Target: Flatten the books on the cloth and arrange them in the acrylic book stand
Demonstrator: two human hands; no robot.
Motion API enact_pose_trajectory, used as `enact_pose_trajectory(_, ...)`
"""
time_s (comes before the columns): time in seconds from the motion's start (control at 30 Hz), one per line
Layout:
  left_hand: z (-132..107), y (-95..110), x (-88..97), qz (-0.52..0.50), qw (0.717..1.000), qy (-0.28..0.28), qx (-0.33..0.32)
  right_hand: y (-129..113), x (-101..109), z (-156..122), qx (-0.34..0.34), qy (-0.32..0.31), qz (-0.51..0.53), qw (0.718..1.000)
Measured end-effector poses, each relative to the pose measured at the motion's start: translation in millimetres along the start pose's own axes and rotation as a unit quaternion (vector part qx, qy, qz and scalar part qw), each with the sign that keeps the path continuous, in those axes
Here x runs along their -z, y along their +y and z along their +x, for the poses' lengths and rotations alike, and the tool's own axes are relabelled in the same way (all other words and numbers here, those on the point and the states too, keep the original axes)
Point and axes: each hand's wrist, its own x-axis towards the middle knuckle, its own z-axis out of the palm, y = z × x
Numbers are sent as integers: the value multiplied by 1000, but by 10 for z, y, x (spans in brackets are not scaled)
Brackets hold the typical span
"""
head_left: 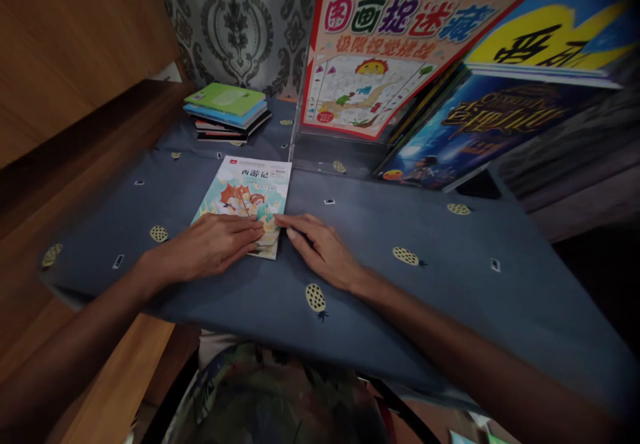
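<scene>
A thin paperback with a white-and-turquoise illustrated cover (250, 187) lies flat on a dark blue tablecloth printed with yellow pineapples (360, 244). The left hand (213, 241) rests palm down across the book's lower left, fingers extended and close together, hiding that corner and part of the picture. The right hand (323, 251) is unclenched beside the right edge, its index fingertip touching the cover; its curled outer fingers are hard to make out. The two hands are apart, with a narrow gap between their fingertips.

Beyond the paperback sits a small stack of books topped by a lime-green one (227, 101); the lower titles are unreadable. To the right stand a large red-bordered picture book (370, 44), cut off at the top, and a glossy dark blue book (480, 117), partly covering a flat black object (477, 185) too dim to identify.
</scene>
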Motion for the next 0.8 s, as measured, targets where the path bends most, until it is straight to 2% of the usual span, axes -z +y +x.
enact_pose_trajectory(0.27, -14, 23, -24, -10, 1000, 10, 18, -166, -20, -138, 17, 20, 20, 999)
enact_pose_trajectory(0.43, -49, 21, -98, -8, 998, 58, -6, -173, -56, -167, 92, -12, -69, 993)
enact_pose_trajectory(0.57, -125, 15, -233, -41, 994, 103, 7, -128, -112, -171, 141, -1, -136, 981)
enact_pose_trajectory(0.7, -221, -11, -346, -86, 990, 102, 48, -111, -141, -160, 144, 6, -164, 976)
enact_pose_trajectory(0.8, -269, -121, -373, -98, 985, 68, 126, -125, -140, -142, 125, -7, -178, 976)
